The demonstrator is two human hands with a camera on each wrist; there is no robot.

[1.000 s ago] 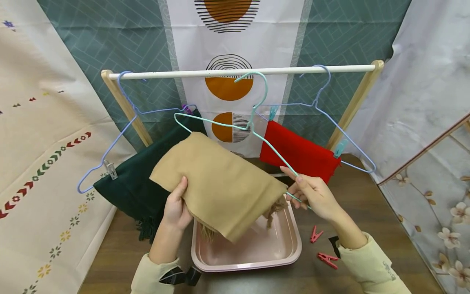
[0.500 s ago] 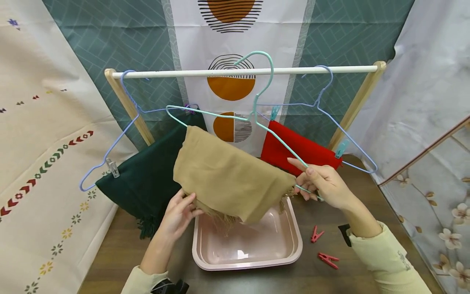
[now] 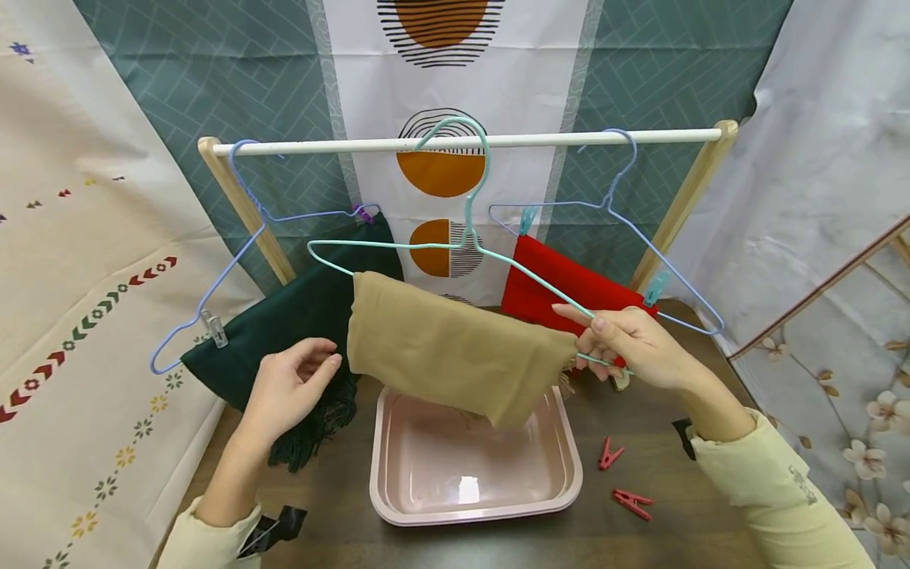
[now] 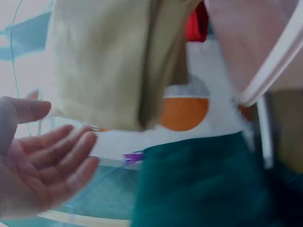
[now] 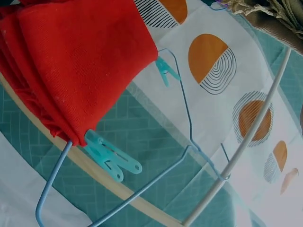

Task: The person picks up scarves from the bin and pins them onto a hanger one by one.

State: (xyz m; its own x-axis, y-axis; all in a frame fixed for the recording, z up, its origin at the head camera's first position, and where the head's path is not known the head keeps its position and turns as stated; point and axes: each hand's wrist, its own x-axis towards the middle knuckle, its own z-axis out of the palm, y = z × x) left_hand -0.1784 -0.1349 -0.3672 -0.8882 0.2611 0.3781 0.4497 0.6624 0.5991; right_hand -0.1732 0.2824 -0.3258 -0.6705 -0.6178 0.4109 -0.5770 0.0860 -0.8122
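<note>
My right hand [image 3: 633,344] holds the right end of a mint-green clothes hanger [image 3: 528,273]. A tan fringed scarf [image 3: 455,340] hangs folded over the hanger's lower bar, above the pink basin. The hanger's hook overlaps the white rail in the head view. My left hand [image 3: 287,387] is off the scarf, its fingers loosely bent with nothing in them. In the left wrist view, the left hand [image 4: 52,165] is just beside the scarf [image 4: 99,66]. The right wrist view leaves out the right hand and has the scarf's fringe [image 5: 284,14] at its top corner.
A wooden rack's white rail [image 3: 341,146] carries two blue hangers, one with a dark green scarf [image 3: 284,308], the other with a red cloth [image 3: 547,273] clipped by teal clothespins [image 5: 113,156]. Below are a pink basin [image 3: 476,518] and two red clothespins [image 3: 631,503] on the table.
My left hand has let go of the tan scarf and moved left. The scarf now hangs straighter from the bar. The right hand has kept its hold while the hanger shifted.
</note>
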